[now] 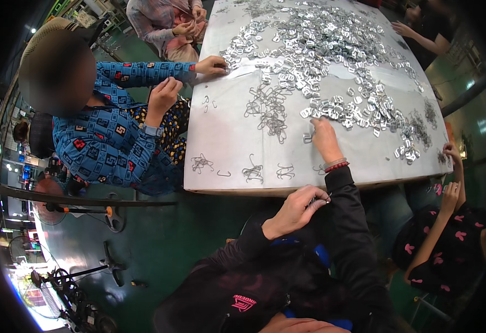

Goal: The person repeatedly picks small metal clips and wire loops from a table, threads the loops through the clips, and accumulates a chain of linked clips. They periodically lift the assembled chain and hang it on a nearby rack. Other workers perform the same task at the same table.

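Observation:
My right hand (326, 141), with a red bead bracelet at the wrist, reaches over the white tabletop (221, 127). Its fingers are apart, with the fingertips at the near edge of a spread of small silver metal buckles (343, 108). One loose buckle (307, 138) lies beside them. Just off the table's near edge, my left hand (295, 211) is closed, thumb against fingers. A small metallic glint shows at its fingertips, but the piece is too small to make out. Left of the right hand lies a tangle of thin wire hooks (268, 111).
Small groups of wire hooks (252, 172) lie along the table's near edge. A person in a blue patterned shirt (104, 139) works at the left, another in black with pink shapes (443, 250) at the right. More people sit farther back. A fan (51, 202) stands at lower left.

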Demonstrator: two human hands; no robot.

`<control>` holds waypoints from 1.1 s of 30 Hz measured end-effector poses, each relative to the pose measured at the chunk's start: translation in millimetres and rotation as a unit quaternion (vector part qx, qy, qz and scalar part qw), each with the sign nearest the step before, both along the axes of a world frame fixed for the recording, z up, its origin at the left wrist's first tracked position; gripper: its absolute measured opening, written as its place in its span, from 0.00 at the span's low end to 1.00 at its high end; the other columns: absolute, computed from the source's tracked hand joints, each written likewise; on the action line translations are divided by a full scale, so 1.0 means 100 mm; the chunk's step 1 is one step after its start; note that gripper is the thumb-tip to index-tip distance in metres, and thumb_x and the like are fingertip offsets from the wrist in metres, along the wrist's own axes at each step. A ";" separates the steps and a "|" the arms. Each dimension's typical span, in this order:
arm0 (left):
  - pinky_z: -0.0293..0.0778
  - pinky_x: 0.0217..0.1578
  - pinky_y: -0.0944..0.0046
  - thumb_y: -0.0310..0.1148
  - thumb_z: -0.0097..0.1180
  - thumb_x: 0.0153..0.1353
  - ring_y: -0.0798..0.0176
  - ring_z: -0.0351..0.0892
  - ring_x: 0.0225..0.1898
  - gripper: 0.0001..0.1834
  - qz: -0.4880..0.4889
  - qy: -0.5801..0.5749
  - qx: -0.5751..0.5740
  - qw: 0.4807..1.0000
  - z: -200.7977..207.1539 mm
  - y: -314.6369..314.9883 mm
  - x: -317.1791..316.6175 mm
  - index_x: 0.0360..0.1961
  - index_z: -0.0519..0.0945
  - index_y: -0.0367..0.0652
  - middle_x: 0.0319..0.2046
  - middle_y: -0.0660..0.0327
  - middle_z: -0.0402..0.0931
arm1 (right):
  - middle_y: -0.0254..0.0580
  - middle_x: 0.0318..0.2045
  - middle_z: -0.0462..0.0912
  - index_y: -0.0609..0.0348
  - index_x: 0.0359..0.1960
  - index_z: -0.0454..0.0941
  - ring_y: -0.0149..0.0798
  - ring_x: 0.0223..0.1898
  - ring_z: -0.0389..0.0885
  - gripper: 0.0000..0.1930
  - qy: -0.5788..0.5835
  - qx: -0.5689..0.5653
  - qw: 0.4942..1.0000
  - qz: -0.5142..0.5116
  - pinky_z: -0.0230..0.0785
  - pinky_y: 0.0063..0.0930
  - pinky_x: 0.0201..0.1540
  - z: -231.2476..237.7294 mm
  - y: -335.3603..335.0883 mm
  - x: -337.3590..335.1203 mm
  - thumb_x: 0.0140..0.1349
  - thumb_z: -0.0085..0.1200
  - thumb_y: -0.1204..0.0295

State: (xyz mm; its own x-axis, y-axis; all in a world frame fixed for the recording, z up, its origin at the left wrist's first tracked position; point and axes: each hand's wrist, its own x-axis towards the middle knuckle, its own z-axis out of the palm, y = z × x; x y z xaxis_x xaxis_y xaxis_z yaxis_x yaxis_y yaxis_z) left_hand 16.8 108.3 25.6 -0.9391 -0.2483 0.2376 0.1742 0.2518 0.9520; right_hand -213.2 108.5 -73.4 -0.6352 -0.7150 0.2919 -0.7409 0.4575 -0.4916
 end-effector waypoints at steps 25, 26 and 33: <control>0.75 0.34 0.63 0.24 0.54 0.63 0.60 0.80 0.34 0.06 -0.024 0.005 -0.012 1.000 -0.08 0.11 -0.15 0.40 0.76 0.35 0.34 0.54 0.79 | 0.42 0.31 0.79 0.74 0.39 0.79 0.29 0.27 0.77 0.09 -0.437 -0.357 0.824 -0.043 0.70 0.18 0.27 1.12 1.54 1.30 0.57 0.53 0.89; 0.74 0.34 0.63 0.24 0.54 0.62 0.59 0.80 0.34 0.06 -0.016 0.001 -0.017 1.000 -0.09 0.11 -0.14 0.40 0.76 0.36 0.34 0.54 0.79 | 0.42 0.32 0.79 0.74 0.39 0.79 0.29 0.27 0.78 0.08 -0.416 -0.362 0.833 -0.045 0.70 0.18 0.27 1.11 1.55 1.31 0.57 0.53 0.89; 0.73 0.40 0.61 0.29 0.60 0.59 0.57 0.78 0.41 0.11 0.012 0.000 -0.070 0.997 -0.26 0.09 -0.09 0.42 0.77 0.38 0.37 0.56 0.79 | 0.44 0.33 0.79 0.73 0.37 0.79 0.30 0.29 0.78 0.08 -0.394 -0.411 0.820 -0.062 0.72 0.19 0.27 0.99 1.60 1.41 0.57 0.52 0.90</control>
State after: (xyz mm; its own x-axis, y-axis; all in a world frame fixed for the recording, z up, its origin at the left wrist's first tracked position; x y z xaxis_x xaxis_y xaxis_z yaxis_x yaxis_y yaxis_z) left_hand 7.3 117.0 -0.8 -0.9330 -0.2359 0.2719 0.1666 0.3868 0.9070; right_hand -72.6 268.1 25.5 -0.9112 -0.3980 0.1062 -0.0175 -0.2203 -0.9753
